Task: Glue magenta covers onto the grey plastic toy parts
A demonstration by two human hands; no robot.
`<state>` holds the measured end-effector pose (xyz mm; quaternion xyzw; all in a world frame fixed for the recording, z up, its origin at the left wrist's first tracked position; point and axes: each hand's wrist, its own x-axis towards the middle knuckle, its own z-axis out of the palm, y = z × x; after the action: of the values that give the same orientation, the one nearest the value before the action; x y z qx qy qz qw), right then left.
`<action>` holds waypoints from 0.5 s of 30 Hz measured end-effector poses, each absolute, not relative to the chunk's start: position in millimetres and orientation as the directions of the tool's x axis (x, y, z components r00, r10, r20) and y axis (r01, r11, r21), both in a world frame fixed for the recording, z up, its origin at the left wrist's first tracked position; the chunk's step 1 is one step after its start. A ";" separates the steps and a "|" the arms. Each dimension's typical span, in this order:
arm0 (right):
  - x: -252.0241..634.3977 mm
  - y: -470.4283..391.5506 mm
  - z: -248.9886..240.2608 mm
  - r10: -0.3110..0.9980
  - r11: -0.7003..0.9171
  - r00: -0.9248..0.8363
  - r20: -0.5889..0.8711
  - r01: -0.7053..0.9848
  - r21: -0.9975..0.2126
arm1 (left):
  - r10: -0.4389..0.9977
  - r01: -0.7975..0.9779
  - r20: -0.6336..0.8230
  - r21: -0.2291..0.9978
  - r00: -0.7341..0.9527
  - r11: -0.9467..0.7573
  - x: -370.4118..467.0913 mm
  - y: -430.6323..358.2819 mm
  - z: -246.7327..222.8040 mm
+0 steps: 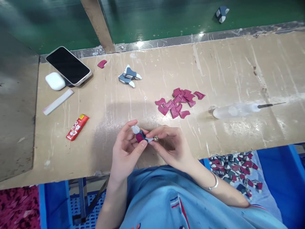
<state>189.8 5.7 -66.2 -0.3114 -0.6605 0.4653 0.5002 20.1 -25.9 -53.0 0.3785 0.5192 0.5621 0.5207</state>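
Between my two hands, above the table's near edge, is a small plastic part [140, 136] in dark blue and white with a maroon piece on its side. My left hand [127, 148] grips it from the left, thumb on the maroon side. The fingers of my right hand [172, 144] pinch its white right end, and a ring shows on that hand. Beyond them lies a pile of loose maroon pieces [176, 106]. Two more blue-and-white parts [130, 76] rest farther back, without maroon on the sides that show.
A phone [69, 65], white earbud case [55, 81], white strip [58, 101] and red packet [77, 127] lie at left. A clear needle-tipped bottle [235, 110] lies at right. A blue-and-white part [222, 14] sits on the green surface behind. Blue bins [281, 181] with pieces stand below.
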 end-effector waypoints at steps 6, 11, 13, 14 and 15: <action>186.5 3.7 -69.3 0.888 0.359 -0.264 0.377 -0.114 -0.926 | 0.980 -0.194 -0.149 0.973 -0.132 0.122 16.4 -26.0 -51.3; 186.1 4.6 -70.7 0.881 0.375 -0.264 0.393 -0.118 -0.919 | 0.977 -0.149 -0.211 0.968 -0.044 0.202 8.3 -27.1 -52.1; 186.1 4.7 -71.3 0.873 0.393 -0.265 0.409 -0.113 -0.913 | 0.978 -0.154 -0.202 0.969 -0.050 0.192 8.5 -26.7 -52.6; 186.1 4.6 -71.5 0.871 0.401 -0.264 0.415 -0.109 -0.910 | 0.980 -0.166 -0.192 0.969 -0.057 0.180 9.2 -26.3 -52.9; 186.0 4.6 -71.6 0.868 0.410 -0.261 0.421 -0.101 -0.907 | 0.981 -0.185 -0.181 0.969 -0.064 0.166 10.3 -25.7 -53.1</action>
<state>186.0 4.6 -71.6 -0.2952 -0.6501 0.4561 0.5312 10.3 -25.7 -53.1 0.3868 0.5146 0.5171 0.5641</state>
